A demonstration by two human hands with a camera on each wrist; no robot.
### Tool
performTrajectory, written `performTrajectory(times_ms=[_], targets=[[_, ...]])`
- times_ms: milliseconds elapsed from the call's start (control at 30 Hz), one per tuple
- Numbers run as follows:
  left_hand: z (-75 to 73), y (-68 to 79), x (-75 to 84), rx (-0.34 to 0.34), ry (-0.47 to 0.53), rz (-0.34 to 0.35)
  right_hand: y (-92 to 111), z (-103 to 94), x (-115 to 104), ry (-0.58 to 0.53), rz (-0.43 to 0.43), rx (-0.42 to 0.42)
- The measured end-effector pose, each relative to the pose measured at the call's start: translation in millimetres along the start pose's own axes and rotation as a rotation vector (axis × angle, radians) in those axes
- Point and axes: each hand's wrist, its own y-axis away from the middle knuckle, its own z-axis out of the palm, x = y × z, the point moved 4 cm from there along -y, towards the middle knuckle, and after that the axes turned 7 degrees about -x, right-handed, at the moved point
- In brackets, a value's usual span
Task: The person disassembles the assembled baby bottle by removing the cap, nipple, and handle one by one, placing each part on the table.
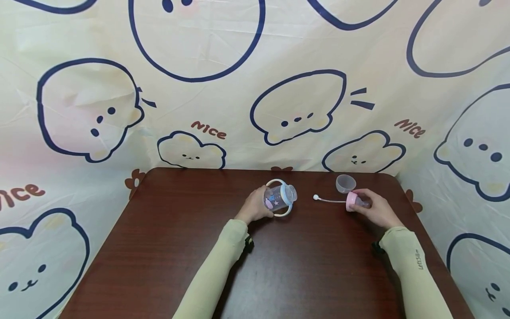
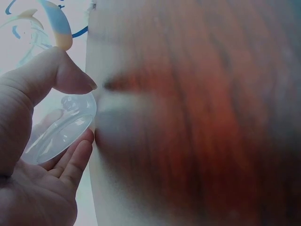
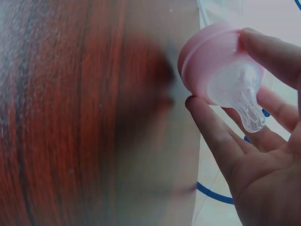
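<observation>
Covering the lower end of the bottle (image 1: 275, 198), the left hand (image 1: 255, 206) hides its base from the head view; the left wrist view shows that clear base between thumb and fingers, but the rest runs off the upper left, leaving just part of a handle (image 2: 59, 23). Those fingers are wrapped round the bottle, which is tilted over the counter (image 1: 299, 257) with its uncapped mouth to the right.

The right hand (image 1: 375, 208) pinches the pink ring (image 1: 351, 201) between thumb and fingers, partly masking the clear teat (image 3: 237, 84), which the right wrist view shows plainly. The straw (image 1: 332, 201) points left toward the bottle, its white end well apart from it; the right wrist view catches only a sliver of it.

Just behind the ring is a clear cup (image 1: 345, 183), too see-through to tell which way it faces. A patterned cloth (image 1: 235, 106) rises behind the counter.
</observation>
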Motion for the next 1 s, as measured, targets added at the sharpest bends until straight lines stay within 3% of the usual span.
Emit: performTrajectory(times_ms=[1000], targets=[[0.7,-0.8,-1.7,-0.001,0.003,-0.001,2.5,-4.0,9.2,-0.032,0.013,-0.032]])
